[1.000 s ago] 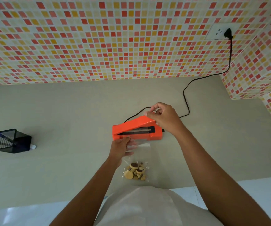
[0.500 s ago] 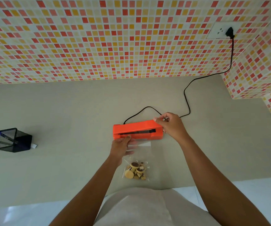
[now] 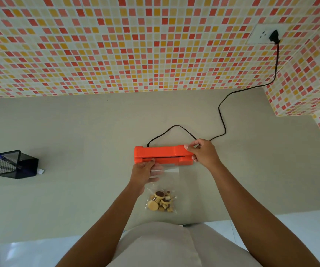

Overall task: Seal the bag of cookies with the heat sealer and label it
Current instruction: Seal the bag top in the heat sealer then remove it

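An orange heat sealer (image 3: 160,154) lies across the middle of the grey counter (image 3: 78,132), its lid pressed down. My right hand (image 3: 201,153) grips the sealer's right end and holds the lid shut. A clear plastic bag of cookies (image 3: 162,201) lies flat in front of the sealer, its open top edge tucked into the sealer's slot. My left hand (image 3: 144,173) holds the bag's upper left part flat, just below the sealer. The cookies sit bunched at the bag's near end.
A black power cord (image 3: 221,120) runs from the sealer's back to a wall socket (image 3: 265,34) at the upper right. A black mesh pen holder (image 3: 13,164) with a blue pen stands at the left, a small white slip beside it. A tiled wall corner juts out at right.
The sealer's lid, raised a second ago, has come down onto the bag's top edge under my right hand. My left hand has kept holding the bag.
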The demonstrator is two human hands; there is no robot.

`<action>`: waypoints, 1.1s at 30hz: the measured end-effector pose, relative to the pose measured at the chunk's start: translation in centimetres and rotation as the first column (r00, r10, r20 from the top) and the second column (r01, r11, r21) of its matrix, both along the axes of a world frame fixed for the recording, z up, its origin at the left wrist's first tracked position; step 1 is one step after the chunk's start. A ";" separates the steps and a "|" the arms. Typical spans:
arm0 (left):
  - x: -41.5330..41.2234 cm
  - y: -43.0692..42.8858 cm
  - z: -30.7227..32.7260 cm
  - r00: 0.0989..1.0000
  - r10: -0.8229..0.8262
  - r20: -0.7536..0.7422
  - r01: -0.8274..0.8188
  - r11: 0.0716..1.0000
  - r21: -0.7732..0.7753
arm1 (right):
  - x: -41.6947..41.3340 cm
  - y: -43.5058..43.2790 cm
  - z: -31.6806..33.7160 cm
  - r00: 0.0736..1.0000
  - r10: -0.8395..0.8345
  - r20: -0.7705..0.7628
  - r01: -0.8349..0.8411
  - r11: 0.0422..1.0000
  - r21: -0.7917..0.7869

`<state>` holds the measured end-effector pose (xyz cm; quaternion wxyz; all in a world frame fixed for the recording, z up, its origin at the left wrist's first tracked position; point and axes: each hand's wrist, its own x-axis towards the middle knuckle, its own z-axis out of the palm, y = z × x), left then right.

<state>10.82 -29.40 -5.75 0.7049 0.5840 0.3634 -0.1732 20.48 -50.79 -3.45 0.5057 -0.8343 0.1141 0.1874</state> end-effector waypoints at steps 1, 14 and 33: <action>0.0 0.0 0.0 1.000 -0.002 -0.001 0.002 1.000 0.002 | 0.0 -0.1 -0.1 1.000 -0.011 -0.014 0.012 1.000 0.017; 0.1 0.1 -0.1 1.000 -0.003 -0.007 0.003 1.000 -0.014 | 0.0 -0.2 -0.6 0.996 -0.060 -0.065 0.063 0.996 0.055; 0.2 0.3 0.0 1.000 -0.025 -0.005 0.025 1.000 -0.008 | -0.2 -0.4 -1.6 0.997 -0.069 -0.033 0.070 0.996 0.060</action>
